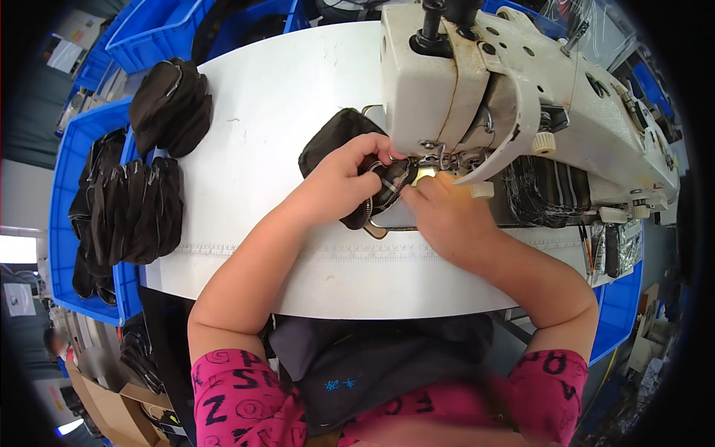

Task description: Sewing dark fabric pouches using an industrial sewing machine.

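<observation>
A black fabric pouch with a zipper and a plaid inner face lies at the needle area of a white sewing machine. My left hand is closed on the pouch, with fingers curled at the zipper edge just left of the needle. My right hand is closed at the pouch's right edge, just below the presser foot, under a warm light; its fingertips are partly hidden.
Black pouches are piled at the table's left and in a blue bin. A stack of striped pieces sits right of the needle. More blue bins stand behind. A small blurred part of another person shows far left.
</observation>
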Demonstrator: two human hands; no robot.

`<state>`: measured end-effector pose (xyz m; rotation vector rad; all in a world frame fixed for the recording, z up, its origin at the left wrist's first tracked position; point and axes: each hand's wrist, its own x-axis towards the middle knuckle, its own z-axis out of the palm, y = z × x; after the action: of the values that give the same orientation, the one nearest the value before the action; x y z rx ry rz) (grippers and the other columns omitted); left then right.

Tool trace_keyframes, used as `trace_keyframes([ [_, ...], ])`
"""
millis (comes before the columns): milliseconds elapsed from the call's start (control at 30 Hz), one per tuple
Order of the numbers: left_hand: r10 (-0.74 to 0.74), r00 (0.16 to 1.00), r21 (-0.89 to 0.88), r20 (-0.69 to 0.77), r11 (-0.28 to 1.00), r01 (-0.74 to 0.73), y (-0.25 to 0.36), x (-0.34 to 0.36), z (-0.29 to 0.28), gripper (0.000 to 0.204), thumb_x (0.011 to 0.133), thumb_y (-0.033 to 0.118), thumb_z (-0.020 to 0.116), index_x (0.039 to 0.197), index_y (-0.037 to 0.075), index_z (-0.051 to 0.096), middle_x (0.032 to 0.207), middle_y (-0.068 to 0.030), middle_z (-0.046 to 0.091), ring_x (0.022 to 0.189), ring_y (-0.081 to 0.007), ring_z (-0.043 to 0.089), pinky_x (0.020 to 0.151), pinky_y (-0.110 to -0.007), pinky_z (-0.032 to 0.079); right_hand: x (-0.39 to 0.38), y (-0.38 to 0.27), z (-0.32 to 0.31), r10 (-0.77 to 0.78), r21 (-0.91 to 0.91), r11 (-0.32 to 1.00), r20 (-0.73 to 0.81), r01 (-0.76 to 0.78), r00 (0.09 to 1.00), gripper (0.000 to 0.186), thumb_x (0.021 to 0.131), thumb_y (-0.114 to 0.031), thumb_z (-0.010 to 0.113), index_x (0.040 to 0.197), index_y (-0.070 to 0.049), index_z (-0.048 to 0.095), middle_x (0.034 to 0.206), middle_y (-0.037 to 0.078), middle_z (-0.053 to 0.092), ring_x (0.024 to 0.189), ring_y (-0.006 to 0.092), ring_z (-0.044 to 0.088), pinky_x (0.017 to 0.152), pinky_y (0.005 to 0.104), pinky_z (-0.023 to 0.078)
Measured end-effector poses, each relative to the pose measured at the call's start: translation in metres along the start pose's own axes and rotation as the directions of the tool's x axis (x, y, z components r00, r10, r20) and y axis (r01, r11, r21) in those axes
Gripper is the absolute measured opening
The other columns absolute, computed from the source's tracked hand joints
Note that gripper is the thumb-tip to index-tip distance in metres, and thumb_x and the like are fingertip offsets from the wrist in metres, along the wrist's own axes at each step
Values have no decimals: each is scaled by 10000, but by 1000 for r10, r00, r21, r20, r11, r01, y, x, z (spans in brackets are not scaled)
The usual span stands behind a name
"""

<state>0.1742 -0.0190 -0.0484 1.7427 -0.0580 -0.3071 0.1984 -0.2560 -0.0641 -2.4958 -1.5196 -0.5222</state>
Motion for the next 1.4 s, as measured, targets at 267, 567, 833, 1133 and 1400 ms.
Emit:
trace_keyframes([
  [267,199,960,42,-197,980,-195,-9,0,23,353,834,-112,535,1122,70,628,1138,-29,603,1010,-170,594,852,-313,516,-2,-17,-11,-128,193,973,-15,129,992,428,815,-214,789,1198,-40,712,1268,145,613,1240,327,556,1036,475,488],
  [567,473,881,701,27,619,-354,20,-14,15,347,754,-98,593,1040,94,634,969,-71,664,960,-322,645,807,-431,545,-10,-22,-7,-92,253,963,-27,96,995,416,874,-187,690,1220,43,692,1265,218,646,1246,370,596,1046,458,493],
  [833,397,898,774,190,502,-386,24,-12,22,370,760,52,688,1128,85,665,849,-40,712,895,-289,675,747,-425,554,-14,-17,-2,-143,183,971,-85,157,986,361,868,-149,625,1151,67,685,1160,247,685,1144,372,645,1011,451,511],
  [1133,93,996,69,-3,993,-93,2,-17,24,284,905,-16,634,1189,-22,632,1113,-48,646,990,-185,617,869,-322,503,-19,-20,5,-139,147,978,-64,147,988,399,891,-180,619,1192,74,682,1256,269,656,1250,421,623,1067,486,506],
  [1400,576,817,844,-25,450,-291,1,-2,40,269,796,-1,786,1057,51,742,934,-110,672,835,-345,663,713,-427,520,-16,-23,8,-120,162,979,-21,122,993,357,886,-183,617,1127,68,693,1246,264,660,1242,420,617,1083,483,491],
])
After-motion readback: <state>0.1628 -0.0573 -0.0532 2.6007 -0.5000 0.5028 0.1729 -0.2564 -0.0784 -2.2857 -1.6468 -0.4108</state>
